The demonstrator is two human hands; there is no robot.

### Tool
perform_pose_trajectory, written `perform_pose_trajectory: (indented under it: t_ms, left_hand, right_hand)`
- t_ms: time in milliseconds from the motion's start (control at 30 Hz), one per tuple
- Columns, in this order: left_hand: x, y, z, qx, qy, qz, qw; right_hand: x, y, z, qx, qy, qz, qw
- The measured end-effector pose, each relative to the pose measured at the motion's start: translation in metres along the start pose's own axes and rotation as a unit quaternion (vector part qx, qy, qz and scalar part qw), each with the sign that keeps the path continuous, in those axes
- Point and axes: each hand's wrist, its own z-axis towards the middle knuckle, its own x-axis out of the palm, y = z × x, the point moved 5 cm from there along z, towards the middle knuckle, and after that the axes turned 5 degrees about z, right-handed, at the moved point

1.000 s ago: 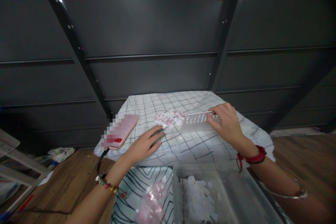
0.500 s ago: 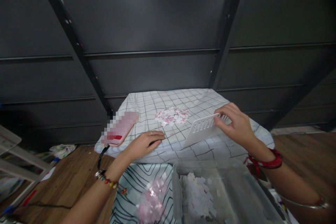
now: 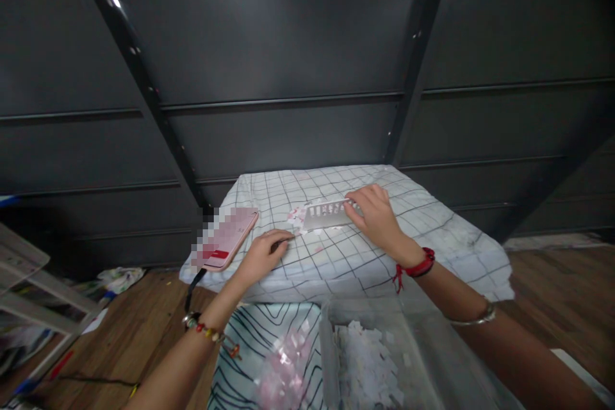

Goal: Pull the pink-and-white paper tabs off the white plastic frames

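Note:
My right hand point(image 3: 377, 214) pinches the right end of a white slotted plastic plate point(image 3: 319, 220). The plate stands on its long edge, tilted, on the checked cloth, and hides most of a pile of pink and white paper flakes point(image 3: 295, 213). Just left of the plate, my left hand point(image 3: 266, 253) rests low on the cloth, fingers stretched toward the flakes and thumb beneath them. I see nothing held in it. A pink-cased phone point(image 3: 235, 240) lies beyond that hand to the left, partly blurred out, with a black cable at its lower end.
Nearest me, a patterned tray point(image 3: 235, 359) holds small clear packets of pink flakes point(image 3: 283, 375). Beside it, a translucent plastic box point(image 3: 328, 359) contains white paper pieces point(image 3: 368, 365). A dark panelled wall point(image 3: 288, 134) rises behind the cloth-covered table point(image 3: 442, 243). A white frame point(image 3: 43, 307) stands at left.
My right hand has moved left with the slotted plate, from the pile's right side to in front of it. The left hand has shifted slightly left, its fingers more bent.

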Motion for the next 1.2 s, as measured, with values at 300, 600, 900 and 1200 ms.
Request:
perform_pose_trajectory:
  t_ms: [300,600,900,1200]
  left_hand:
    - [0.001,0.006,0.001,-0.022,-0.020,0.009,1.000]
    - [-0.001,0.011,0.000,-0.044,-0.047,0.010,0.998]
    - [0.000,0.006,-0.001,-0.030,-0.027,0.015,0.999]
    - [0.001,0.007,-0.001,-0.031,-0.026,0.016,0.999]
  right_hand:
    - [0.016,0.022,0.014,-0.039,0.017,-0.013,0.999]
    - [-0.009,0.030,0.015,-0.050,-0.010,0.010,0.999]
    - [-0.021,0.018,-0.001,-0.049,-0.011,-0.039,0.998]
    - [-0.019,0.015,-0.001,-0.038,-0.033,-0.063,0.997]
